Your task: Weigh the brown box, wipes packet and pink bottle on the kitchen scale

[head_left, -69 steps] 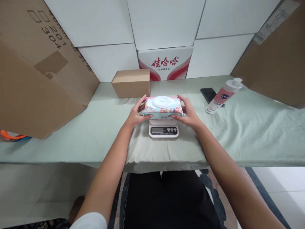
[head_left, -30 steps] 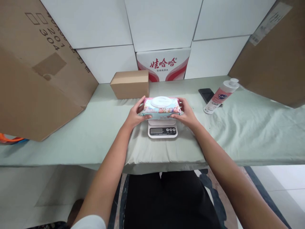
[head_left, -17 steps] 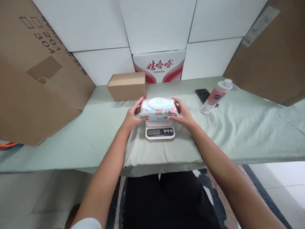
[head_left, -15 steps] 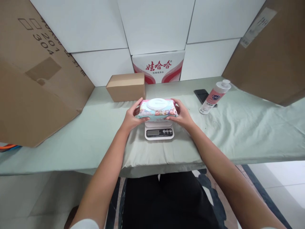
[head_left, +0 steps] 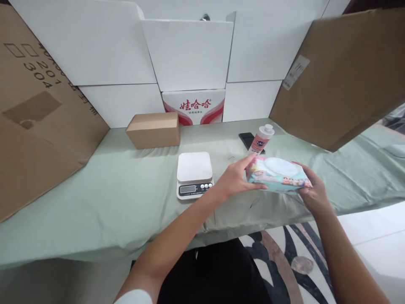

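A person seated at a table draped in pale green cloth (head_left: 104,198) grips a pack of wet wipes (head_left: 277,175) by its 2 short ends, the left hand (head_left: 236,179) clasped on the near-left end and the right hand (head_left: 311,194) wrapped around the far-right end. The pack hangs above the cloth near the table's front edge, to the right of a small white kitchen scale (head_left: 194,174), whose platform stands bare. The pack sits level, its white flip lid facing up. Judged from the grip, a steady carry depends on even pressure at both ends, since the soft pack could sag or twist if 1 hand loosens first; keeping the lid up and the pack flat looks sensible. Behind the pack stand a pink-labelled bottle (head_left: 261,140) with a white cap and, just beside it, a dark phone (head_left: 246,139). A small brown carton (head_left: 153,130) rests behind the scale to the left, in front of a red-and-white printed box (head_left: 193,107).
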### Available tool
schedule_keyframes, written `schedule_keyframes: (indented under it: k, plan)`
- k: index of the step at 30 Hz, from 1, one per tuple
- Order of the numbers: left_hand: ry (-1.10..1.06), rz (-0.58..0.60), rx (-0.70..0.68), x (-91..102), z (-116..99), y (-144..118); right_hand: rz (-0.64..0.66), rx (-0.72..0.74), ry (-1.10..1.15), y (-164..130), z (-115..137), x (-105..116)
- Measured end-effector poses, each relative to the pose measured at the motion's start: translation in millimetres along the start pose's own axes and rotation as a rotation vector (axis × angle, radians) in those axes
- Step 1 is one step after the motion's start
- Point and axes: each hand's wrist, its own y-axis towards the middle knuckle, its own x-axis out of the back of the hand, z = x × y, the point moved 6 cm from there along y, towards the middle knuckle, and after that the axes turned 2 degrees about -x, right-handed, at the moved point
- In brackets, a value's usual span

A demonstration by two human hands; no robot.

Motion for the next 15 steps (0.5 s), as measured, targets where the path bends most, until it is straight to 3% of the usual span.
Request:
schedule_keyframes:
  k: [4, 8, 11, 13, 15]
  plan:
    - [-0.021, 0.045, 0.053, -34.1, 34.9, 22.5, -0.021, -0.059, -0.072, 13.6, -28.2, 21.7]
    - [0.049, 0.105, 0.140, -37.1, 53.8, 13.5, 0.079, -0.127, -0.084, 17.8, -36.8, 20.4]
    - [0.204, 0.096, 0.074, -31.0, 43.4, 4.0, 0.004, -0.096, -0.252, 24.2, -17.7, 22.6]
    - [0.286, 0.069, -0.083, -30.1, 26.3, 0.4, -0.115, -0.045, -0.336, 35.2, 6.7, 17.3]
    - [0.327, 0.055, -0.271, -33.7, 9.0, -3.4, -0.155, -0.036, -0.348, 53.4, 29.6, -1.8]
